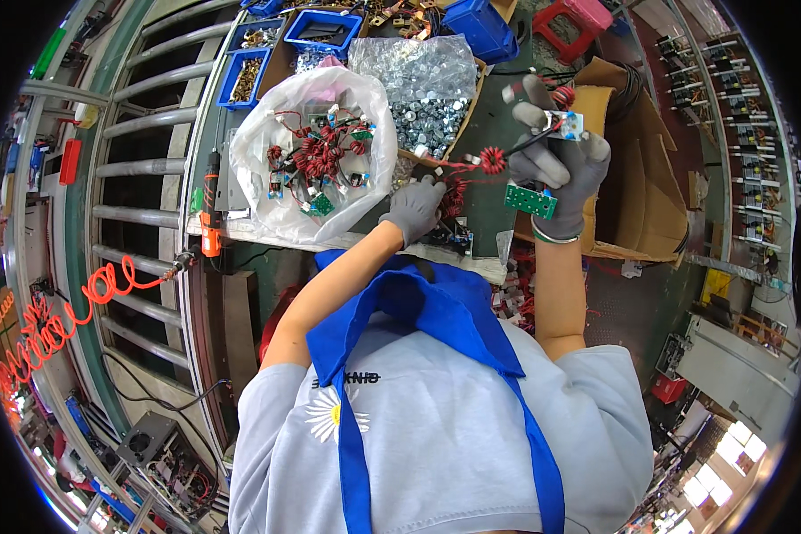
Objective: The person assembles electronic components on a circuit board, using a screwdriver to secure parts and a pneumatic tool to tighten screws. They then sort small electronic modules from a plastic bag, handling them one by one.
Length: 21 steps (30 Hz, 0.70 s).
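My right hand [571, 182], in a grey glove, is raised over the bench's right side with its fingers curled round a wired circuit board assembly. A green circuit board [531, 201] hangs by its palm, a small white-and-blue part [567, 125] sits at the fingers, and a red-wound coil [492, 160] dangles to the left on leads. My left hand [416, 210], also gloved, is low at the bench's front edge, its fingers bent down. Beside it lie more red-wound coils [454, 198]; its fingertips' grip is hidden. A white plastic bag [247, 133] to its left holds several similar assemblies.
Behind my left hand a box lined with clear plastic [409, 62] holds many small metal parts. Blue bins [323, 29] stand at the back. An open cardboard box [632, 214] is at right. An orange-and-black electric screwdriver [210, 209] hangs beside the roller conveyor [147, 169].
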Motion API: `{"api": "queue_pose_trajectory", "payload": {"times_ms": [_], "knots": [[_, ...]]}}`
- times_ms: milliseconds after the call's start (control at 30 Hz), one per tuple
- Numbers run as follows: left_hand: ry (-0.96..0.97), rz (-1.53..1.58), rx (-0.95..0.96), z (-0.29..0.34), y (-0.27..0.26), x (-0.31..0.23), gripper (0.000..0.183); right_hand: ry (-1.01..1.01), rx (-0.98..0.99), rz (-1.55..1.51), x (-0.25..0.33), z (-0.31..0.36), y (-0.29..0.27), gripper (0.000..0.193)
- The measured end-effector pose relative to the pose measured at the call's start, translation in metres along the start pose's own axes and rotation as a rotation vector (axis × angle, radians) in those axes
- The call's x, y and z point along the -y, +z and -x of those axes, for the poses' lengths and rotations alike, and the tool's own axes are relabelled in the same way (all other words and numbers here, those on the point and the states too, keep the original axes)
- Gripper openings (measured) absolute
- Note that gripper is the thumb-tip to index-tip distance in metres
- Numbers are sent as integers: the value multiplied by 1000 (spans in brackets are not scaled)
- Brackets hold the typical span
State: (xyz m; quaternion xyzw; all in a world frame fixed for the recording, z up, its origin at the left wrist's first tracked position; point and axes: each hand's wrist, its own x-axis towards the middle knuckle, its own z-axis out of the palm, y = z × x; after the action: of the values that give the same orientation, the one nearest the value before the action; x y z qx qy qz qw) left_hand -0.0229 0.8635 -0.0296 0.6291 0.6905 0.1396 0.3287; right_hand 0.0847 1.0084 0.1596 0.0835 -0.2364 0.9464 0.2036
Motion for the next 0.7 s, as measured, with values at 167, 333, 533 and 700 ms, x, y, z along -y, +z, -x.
{"api": "queue_pose_trajectory", "payload": {"times_ms": [167,333,533,700], "knots": [[13,-12,-155,1,17,9,18,82,-203,267,-37,-47,43,69],[3,2,-215,3,37,19,16,236,-146,492,-85,-91,59,53],[-62,-7,-95,10,13,2,16,528,-552,540,-165,-126,8,36],[-95,178,-239,14,25,11,16,789,-23,1703,-161,-113,-81,45]]}}
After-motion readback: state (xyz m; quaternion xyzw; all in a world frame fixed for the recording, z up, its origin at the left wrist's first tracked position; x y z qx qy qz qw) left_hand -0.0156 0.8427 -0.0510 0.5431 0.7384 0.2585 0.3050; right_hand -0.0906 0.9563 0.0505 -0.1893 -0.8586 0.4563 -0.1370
